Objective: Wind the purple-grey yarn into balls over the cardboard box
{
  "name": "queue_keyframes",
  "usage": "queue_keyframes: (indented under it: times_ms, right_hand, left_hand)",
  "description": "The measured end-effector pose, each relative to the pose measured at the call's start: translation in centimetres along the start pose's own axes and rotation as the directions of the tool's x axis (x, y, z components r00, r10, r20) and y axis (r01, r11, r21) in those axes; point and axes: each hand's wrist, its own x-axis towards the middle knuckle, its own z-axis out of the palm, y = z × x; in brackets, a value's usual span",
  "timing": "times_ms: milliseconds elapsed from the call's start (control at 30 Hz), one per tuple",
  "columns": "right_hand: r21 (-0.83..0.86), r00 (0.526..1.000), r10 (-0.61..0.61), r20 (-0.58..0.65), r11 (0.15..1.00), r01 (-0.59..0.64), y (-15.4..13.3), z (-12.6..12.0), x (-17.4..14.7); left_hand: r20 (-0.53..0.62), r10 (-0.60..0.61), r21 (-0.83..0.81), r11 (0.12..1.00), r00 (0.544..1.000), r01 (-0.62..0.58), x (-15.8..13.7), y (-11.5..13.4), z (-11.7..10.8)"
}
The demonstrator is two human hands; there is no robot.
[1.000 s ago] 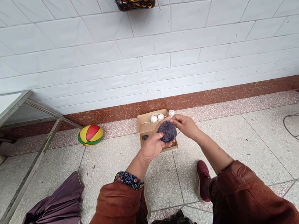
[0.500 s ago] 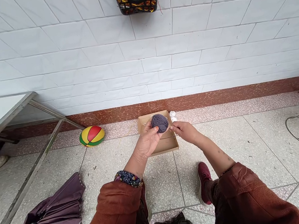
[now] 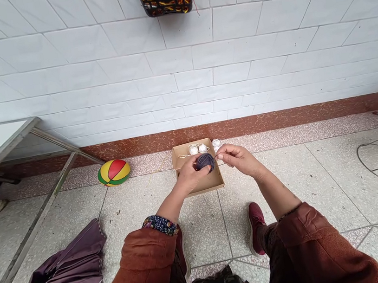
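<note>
A white tiled wall [image 3: 105,73] rises behind a speckled stone floor [image 3: 141,199]. At the top edge, partly cut off, is a black openwork basket [image 3: 168,8] bearing a white face with a pink tongue; yellow and red contents show through its gaps, too crowded to tell apart. Below, near the foot of the wall, a shallow brown cardboard box [image 3: 205,189] sits open on the floor. Its raised far section holds two white yarn balls [image 3: 193,149] with loose pale strands; more white yarn lies just beside its right edge, partly behind the right hand [image 3: 239,160].

The left hand [image 3: 190,175] is closed around a dark purple-grey yarn ball [image 3: 206,162], holding it over the box, with the thumb across the near side. The ball is compact and roundish, its matte strands wound tightly in fine lines, the left side covered by the hand. The right hand, just to its right, pinches a thin dark strand [image 3: 215,157] between thumb and forefinger, close to the ball.
</note>
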Motion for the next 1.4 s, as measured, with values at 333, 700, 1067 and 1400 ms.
queue_keyframes:
  times_ms: [333,700,1067,1400]
  right_hand:
    - [-0.044,0.966,0.022,-0.256,0.998,-0.034,2.3,0.9,1.5]
    - [-0.167,0.989,0.095,-0.111,0.979,-0.113,3.0,2.9,1.2]
    - [-0.073,0.967,0.122,0.224,0.991,-0.108,1.1,1.9,-0.1]
    - [0.293,0.994,0.061,-0.085,0.955,-0.034,0.9,-0.7,-0.1]
  left_hand:
    - [0.433,0.066,-0.452,0.879,0.899,0.153,-2.2,2.0,0.4]
    - [0.248,0.095,-0.662,0.743,0.964,0.097,-1.7,2.0,-0.9]
    - [-0.173,-0.078,-0.51,0.86,0.982,-0.022,0.7,1.0,-3.3]
    - [-0.147,-0.077,-0.028,0.997,0.986,0.074,0.7,-0.3,-0.9]
